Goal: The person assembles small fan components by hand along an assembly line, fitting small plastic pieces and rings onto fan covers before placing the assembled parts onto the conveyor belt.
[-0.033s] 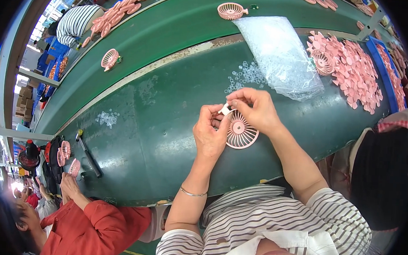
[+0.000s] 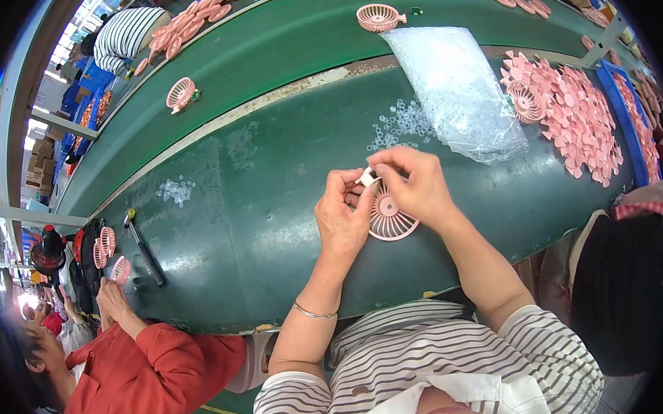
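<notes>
Pinching a white part [image 2: 367, 177] at frame centre, with left grip [image 2: 344, 217] and right grip [image 2: 423, 184] both closed on it. Showing a pink grille [image 2: 389, 206] just below, partly hidden, and clear rings [image 2: 402, 121] strewn on the surface [image 2: 246, 262] above, beside a plastic bag [image 2: 457, 90].

The fingers of the left hand [image 2: 344, 221] and the right hand [image 2: 422, 185] cover some of the small white part [image 2: 367, 178], so its full shape cannot be seen. These hands also hide the upper portion of the pink grille [image 2: 395, 225]. The clear pieces [image 2: 402, 123] are too small to tell exactly; the contents of the plastic bag [image 2: 461, 90] look blurred. The lower edge cuts off the co-worker in red [image 2: 154, 370].
</notes>
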Demonstrator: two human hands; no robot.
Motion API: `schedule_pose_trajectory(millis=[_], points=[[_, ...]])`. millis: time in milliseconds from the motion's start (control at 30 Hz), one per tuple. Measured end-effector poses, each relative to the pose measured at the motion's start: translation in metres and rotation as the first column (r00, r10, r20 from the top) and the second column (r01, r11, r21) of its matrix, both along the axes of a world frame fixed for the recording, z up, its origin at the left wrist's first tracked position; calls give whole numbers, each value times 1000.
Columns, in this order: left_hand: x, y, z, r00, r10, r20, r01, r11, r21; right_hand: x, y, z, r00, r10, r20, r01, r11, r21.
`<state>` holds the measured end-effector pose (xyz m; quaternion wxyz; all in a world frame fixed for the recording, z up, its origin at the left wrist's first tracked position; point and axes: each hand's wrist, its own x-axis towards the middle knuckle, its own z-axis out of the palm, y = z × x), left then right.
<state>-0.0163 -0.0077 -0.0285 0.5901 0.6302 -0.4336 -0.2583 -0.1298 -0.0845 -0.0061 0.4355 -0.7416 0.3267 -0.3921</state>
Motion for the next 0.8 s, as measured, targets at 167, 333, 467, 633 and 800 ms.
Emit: schedule_pose_trajectory(millis=[167,333,467,633,800], points=[[3,0,-11,995,57,80,-57,998,-5,7,13,0,996,-33,-88,-34,748,-663],[5,-1,-1,999,49,5,-49,999,23,6,6,-3,985,1,174,-49,960,276],[7,-1,-1,999,41,29,-41,999,-5,5,0,-9,992,89,90,-107,969,221],[11,-6,-9,994,19,112,-11,997,-72,-1,-18,-14,928,112,355,-299,791,533],[0,-67,76,982,-180,-50,171,974,-148,-2,-35,-14,785,-388,483,-262,499,826]])
